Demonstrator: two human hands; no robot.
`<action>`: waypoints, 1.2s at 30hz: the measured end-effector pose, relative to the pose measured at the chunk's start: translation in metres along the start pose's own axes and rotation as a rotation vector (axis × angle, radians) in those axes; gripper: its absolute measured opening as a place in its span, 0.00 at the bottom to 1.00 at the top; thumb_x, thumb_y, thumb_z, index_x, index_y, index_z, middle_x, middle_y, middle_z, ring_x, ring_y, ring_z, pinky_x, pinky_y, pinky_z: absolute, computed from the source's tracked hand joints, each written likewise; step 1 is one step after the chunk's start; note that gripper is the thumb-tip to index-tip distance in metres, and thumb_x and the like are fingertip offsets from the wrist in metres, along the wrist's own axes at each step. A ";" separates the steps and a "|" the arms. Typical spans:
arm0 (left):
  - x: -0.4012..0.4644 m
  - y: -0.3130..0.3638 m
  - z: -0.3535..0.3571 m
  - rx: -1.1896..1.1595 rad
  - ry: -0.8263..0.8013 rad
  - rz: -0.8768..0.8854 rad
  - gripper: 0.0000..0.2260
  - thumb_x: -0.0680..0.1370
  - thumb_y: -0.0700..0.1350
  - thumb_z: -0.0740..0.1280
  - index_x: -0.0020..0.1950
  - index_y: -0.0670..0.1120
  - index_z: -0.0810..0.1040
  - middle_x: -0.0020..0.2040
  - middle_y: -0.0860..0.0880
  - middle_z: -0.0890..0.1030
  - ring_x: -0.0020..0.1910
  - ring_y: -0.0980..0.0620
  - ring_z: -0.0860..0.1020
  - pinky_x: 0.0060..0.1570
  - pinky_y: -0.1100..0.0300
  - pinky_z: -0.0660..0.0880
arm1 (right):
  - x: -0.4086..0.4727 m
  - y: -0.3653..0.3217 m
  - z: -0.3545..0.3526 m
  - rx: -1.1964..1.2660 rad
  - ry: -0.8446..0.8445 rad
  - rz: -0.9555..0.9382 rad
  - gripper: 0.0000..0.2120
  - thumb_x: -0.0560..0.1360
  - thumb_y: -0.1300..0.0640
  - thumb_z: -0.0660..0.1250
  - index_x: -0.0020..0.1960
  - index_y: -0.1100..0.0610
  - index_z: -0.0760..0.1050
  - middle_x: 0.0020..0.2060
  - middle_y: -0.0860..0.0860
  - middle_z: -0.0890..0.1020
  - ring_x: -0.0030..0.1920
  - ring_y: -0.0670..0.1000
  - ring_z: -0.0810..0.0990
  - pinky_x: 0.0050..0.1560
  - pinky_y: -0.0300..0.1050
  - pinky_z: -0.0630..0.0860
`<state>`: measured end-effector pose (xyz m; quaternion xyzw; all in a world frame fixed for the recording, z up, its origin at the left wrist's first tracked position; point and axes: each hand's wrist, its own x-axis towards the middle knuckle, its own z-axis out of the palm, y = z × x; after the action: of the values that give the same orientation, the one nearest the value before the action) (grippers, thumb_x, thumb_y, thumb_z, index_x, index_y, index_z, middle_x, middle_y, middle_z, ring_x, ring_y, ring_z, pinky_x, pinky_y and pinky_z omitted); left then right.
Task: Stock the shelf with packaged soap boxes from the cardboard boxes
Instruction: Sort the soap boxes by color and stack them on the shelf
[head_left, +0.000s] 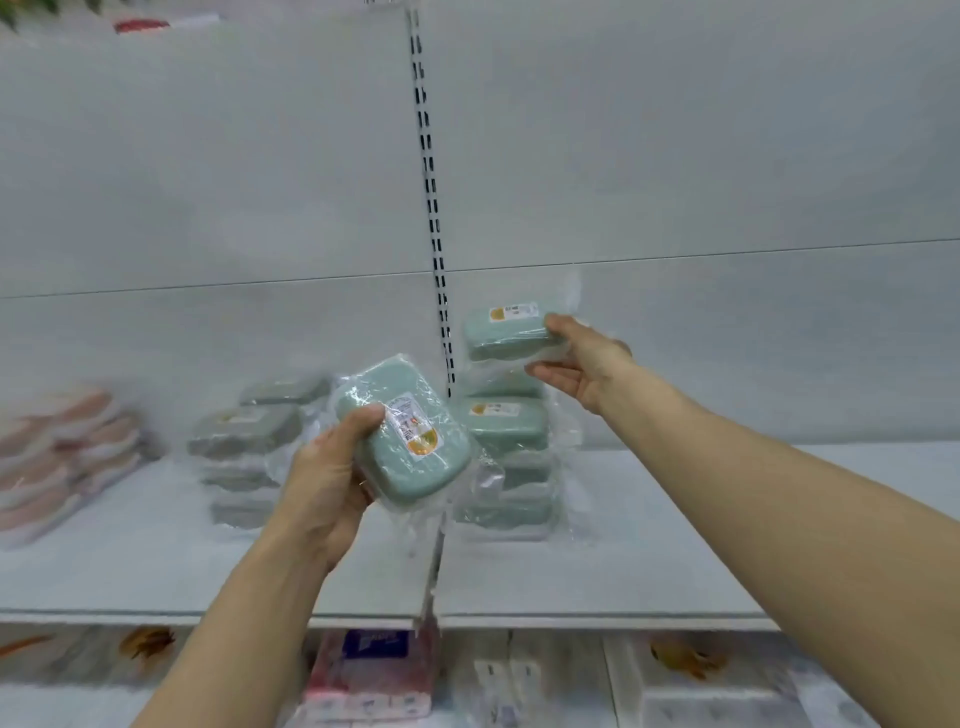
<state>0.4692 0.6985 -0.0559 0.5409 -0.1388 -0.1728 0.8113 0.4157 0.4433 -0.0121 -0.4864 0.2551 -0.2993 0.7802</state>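
Both hands hold wrapped green soap boxes: the right hand (582, 364) pinches one (506, 332) above the green stack (506, 457), the left hand (332, 467) grips another (405, 431). Several stacks already sit on the shelf (649, 561); much of it looks unfilled, so stocking seems partway.

Shelf (623, 571) carries three stacks: packets (62, 457) far left, soap boxes (244, 441) left of centre, taller soap stack (506, 457) just right of the upright rail (434, 208). Left hand (322, 483) holds a box (410, 441) in front of the middle stacks; right hand (582, 364) holds another box (506, 332) above the taller stack. Packs (369, 675) on the shelf below.
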 end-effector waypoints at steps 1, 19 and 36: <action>0.009 0.000 -0.003 -0.004 -0.004 0.000 0.22 0.67 0.45 0.75 0.59 0.40 0.79 0.56 0.40 0.83 0.53 0.42 0.81 0.57 0.46 0.75 | 0.009 0.004 0.008 -0.023 0.013 0.008 0.25 0.69 0.55 0.77 0.61 0.63 0.72 0.47 0.64 0.82 0.35 0.60 0.85 0.34 0.46 0.83; 0.064 0.008 -0.011 -0.130 -0.018 -0.056 0.10 0.74 0.44 0.70 0.54 0.44 0.81 0.52 0.44 0.84 0.46 0.47 0.82 0.53 0.49 0.78 | 0.037 0.014 0.008 -0.727 0.158 0.077 0.26 0.72 0.43 0.70 0.58 0.61 0.68 0.42 0.54 0.72 0.36 0.53 0.71 0.30 0.43 0.67; 0.047 0.002 0.048 0.020 -0.068 0.082 0.19 0.79 0.54 0.66 0.64 0.43 0.74 0.60 0.46 0.81 0.58 0.49 0.81 0.58 0.51 0.77 | -0.036 -0.020 0.023 -1.256 -0.441 -0.755 0.35 0.65 0.43 0.77 0.69 0.41 0.68 0.56 0.46 0.73 0.54 0.43 0.74 0.49 0.34 0.72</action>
<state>0.4919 0.6391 -0.0344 0.5368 -0.1902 -0.1562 0.8070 0.4023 0.4756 0.0186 -0.9413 0.0322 -0.2402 0.2349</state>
